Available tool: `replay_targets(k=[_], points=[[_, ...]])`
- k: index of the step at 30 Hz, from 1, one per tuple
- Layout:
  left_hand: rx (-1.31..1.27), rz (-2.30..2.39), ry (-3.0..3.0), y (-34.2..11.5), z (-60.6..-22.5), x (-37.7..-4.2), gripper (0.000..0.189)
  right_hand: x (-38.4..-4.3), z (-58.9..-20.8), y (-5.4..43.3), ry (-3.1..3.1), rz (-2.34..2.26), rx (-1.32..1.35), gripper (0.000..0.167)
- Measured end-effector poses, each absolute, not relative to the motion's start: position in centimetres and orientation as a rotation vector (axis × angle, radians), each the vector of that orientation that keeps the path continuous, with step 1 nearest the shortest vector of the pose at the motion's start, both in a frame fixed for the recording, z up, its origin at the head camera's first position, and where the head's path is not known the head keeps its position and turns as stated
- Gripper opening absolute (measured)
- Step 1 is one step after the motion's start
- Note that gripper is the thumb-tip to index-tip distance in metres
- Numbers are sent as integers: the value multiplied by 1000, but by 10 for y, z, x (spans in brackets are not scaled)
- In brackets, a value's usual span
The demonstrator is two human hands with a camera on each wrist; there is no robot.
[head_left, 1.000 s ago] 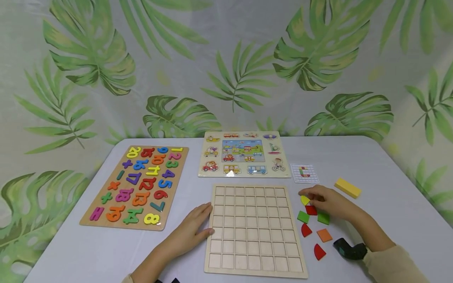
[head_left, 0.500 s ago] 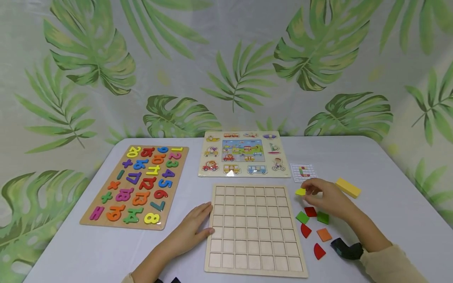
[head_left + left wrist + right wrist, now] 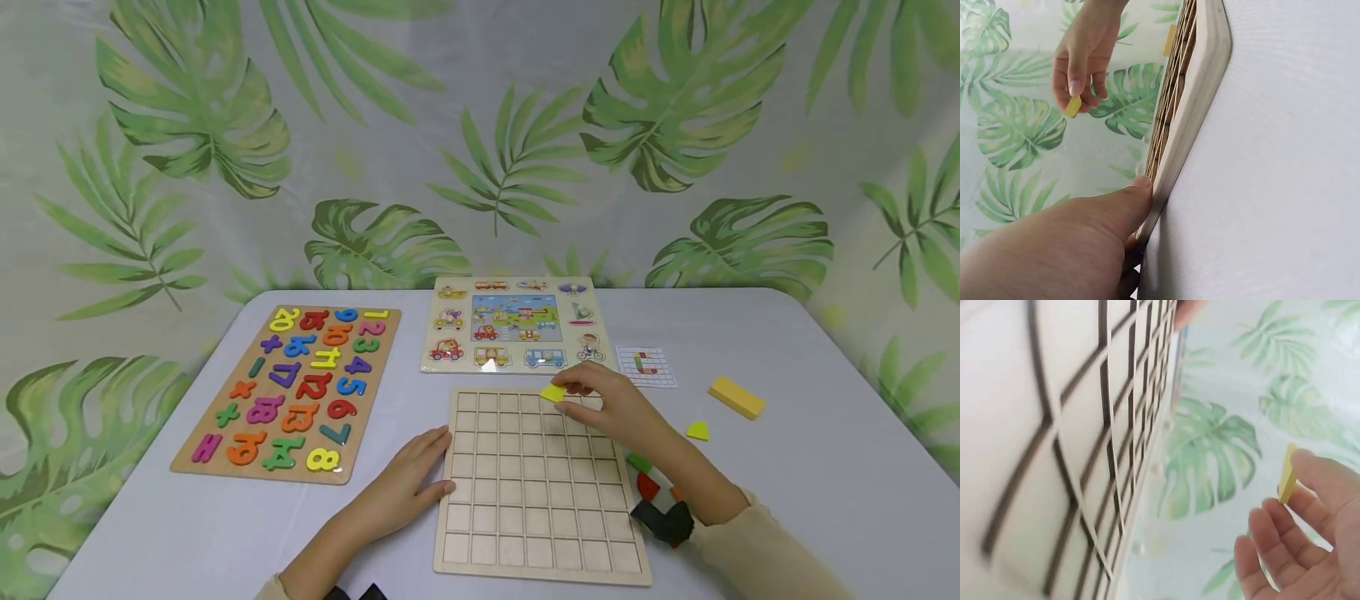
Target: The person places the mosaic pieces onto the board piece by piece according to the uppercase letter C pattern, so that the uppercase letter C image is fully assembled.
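My right hand (image 3: 611, 408) pinches a yellow quarter-circle tile (image 3: 552, 392) between thumb and fingers. It is above the far part of a wooden grid board (image 3: 533, 577), apart from the surface in the right wrist view. At the board's left edge rests my left hand (image 3: 408, 475), fingers extended, the thumb (image 3: 1135, 197) touching the rim in the left wrist view. Another yellow quarter-circle tile (image 3: 697, 431) lies to the right of the board. Near it, a red tile (image 3: 647, 486) and a green tile (image 3: 639, 461) are partly hidden by my right forearm and wrist strap.
A number puzzle board (image 3: 225, 468) lies at the left. Behind the grid stands or lies a vehicle picture puzzle (image 3: 429, 354). A small pattern card (image 3: 663, 379) and a yellow rectangular block (image 3: 737, 397) are at the right.
The right hand has lifted the yellow tile from the tile group and carried it left over the grid board. A second yellow tile now shows on the table. The left hand stays put.
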State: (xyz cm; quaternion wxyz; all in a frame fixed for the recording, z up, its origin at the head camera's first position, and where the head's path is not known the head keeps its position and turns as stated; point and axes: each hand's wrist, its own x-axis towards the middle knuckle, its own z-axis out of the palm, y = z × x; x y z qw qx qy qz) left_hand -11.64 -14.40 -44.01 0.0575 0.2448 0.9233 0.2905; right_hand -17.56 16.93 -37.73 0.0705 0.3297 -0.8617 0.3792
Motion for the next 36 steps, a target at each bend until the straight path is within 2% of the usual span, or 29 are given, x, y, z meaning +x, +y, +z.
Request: replay_targets(k=[10, 17, 36], points=[[745, 882, 2798, -144, -440, -116, 64, -191, -407, 135, -2731, 1365, 1030, 27], [739, 887, 2790, -143, -440, -116, 65, -193, -422, 128, -2846, 1286, 1021, 25], [743, 889, 2801, -145, -440, -117, 65, -193, -425, 121, -2876, 1214, 978, 19]])
